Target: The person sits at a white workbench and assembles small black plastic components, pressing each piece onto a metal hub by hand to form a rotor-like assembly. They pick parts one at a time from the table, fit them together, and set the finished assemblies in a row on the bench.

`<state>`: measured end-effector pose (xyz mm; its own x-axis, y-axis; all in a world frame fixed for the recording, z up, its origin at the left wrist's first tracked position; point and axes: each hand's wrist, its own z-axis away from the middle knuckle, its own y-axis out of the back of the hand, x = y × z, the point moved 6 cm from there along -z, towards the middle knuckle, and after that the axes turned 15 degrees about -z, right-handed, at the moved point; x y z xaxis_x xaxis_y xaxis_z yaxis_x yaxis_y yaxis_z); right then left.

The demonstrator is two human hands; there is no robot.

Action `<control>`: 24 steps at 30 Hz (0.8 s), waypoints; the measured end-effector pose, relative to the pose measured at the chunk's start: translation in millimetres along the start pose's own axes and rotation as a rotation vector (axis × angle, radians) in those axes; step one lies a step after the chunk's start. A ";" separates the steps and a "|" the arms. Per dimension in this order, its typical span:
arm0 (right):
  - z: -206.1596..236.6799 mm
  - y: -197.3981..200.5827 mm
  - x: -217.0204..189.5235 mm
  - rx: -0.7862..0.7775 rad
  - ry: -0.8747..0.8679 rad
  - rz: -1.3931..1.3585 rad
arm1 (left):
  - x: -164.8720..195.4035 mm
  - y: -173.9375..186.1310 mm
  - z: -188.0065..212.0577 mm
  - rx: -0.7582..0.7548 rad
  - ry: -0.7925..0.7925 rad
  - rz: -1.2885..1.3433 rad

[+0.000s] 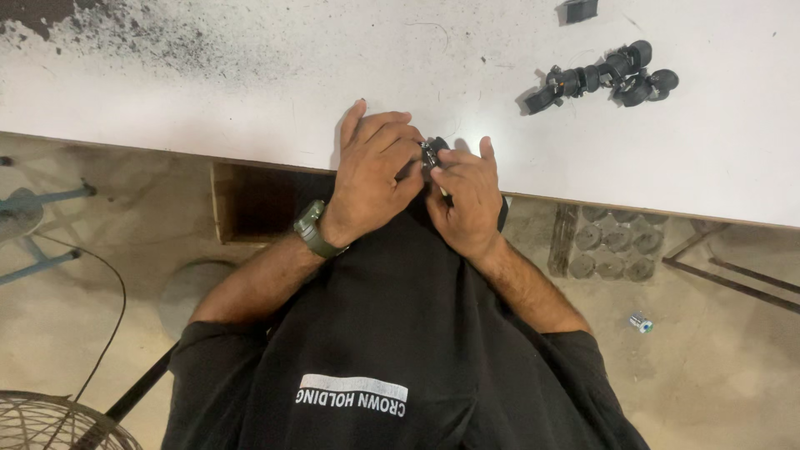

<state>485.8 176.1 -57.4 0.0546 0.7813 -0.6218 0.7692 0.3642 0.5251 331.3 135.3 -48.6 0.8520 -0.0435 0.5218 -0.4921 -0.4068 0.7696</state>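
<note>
My left hand, with a green watch on its wrist, and my right hand meet at the near edge of a white table. Between the fingers of both sits a small black part with a bit of shiny metal on it. The left hand's fingers curl over it from the left. My right hand pinches it from the right, and a thin light-coloured sliver shows by the right thumb. Most of the part is hidden by my fingers.
A cluster of black caster wheels lies on the table at the far right, with another black piece at the top edge. Under the table are a brown box and grey round parts. A wire fan guard stands at the lower left.
</note>
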 end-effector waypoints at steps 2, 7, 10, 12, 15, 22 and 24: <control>-2.5 0.9 0.3 0.003 -0.011 -0.017 | 1.1 1.9 0.8 0.001 -0.004 -0.021; -9.4 19.8 -5.3 0.053 0.019 -0.023 | 3.4 7.5 1.7 0.071 0.008 -0.059; -14.1 27.0 -0.2 0.029 -0.122 0.136 | 6.6 6.6 2.6 0.099 -0.006 -0.144; -18.5 23.6 3.6 -0.030 -0.171 0.138 | 8.8 6.4 2.9 0.126 -0.018 -0.238; -23.2 19.7 6.1 -0.040 -0.180 0.157 | 11.2 10.0 6.1 0.147 -0.050 -0.254; -19.1 18.9 7.1 -0.017 -0.170 0.112 | 10.4 18.9 2.2 0.145 -0.100 -0.169; -19.2 18.7 9.7 -0.015 -0.176 0.109 | 15.7 19.7 -1.6 0.159 -0.204 -0.223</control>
<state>488.5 200.1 -42.5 0.2479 0.7164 -0.6522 0.7434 0.2910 0.6022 334.6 128.0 -24.6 0.9615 -0.1127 0.2507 -0.2697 -0.5634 0.7809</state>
